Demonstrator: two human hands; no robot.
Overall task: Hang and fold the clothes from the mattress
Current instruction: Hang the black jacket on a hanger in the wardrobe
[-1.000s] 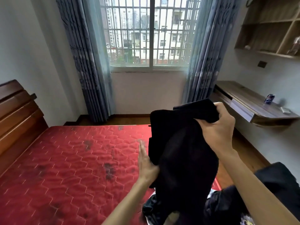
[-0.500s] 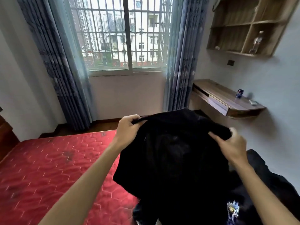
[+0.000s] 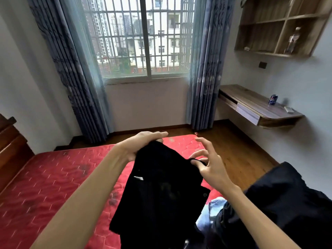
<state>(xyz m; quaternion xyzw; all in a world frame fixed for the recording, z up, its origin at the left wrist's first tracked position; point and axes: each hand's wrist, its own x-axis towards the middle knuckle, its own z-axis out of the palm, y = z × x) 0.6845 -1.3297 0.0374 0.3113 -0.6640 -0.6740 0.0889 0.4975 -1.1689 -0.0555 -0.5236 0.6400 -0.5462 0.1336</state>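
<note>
A black garment (image 3: 161,191) hangs in the air above the red quilted mattress (image 3: 53,186). My left hand (image 3: 142,144) grips its top left edge, fingers stretched over the cloth. My right hand (image 3: 206,162) pinches the top right edge with the thumb and a finger, the other fingers spread wide. A white label shows on the cloth below my left hand. More clothes lie at the lower right: a dark heap (image 3: 287,203) and a pale blue piece (image 3: 213,209).
A dark wooden headboard (image 3: 10,150) stands at the left. Wooden floor lies beyond the mattress. A wall desk (image 3: 258,106) with a can (image 3: 273,100) is at the right, open shelves (image 3: 280,26) above it. Curtains frame the barred window (image 3: 143,36).
Earlier only my right hand held the garment high; my left hand took the other edge. The garment has come lower and hangs narrower, and my right fingers have spread.
</note>
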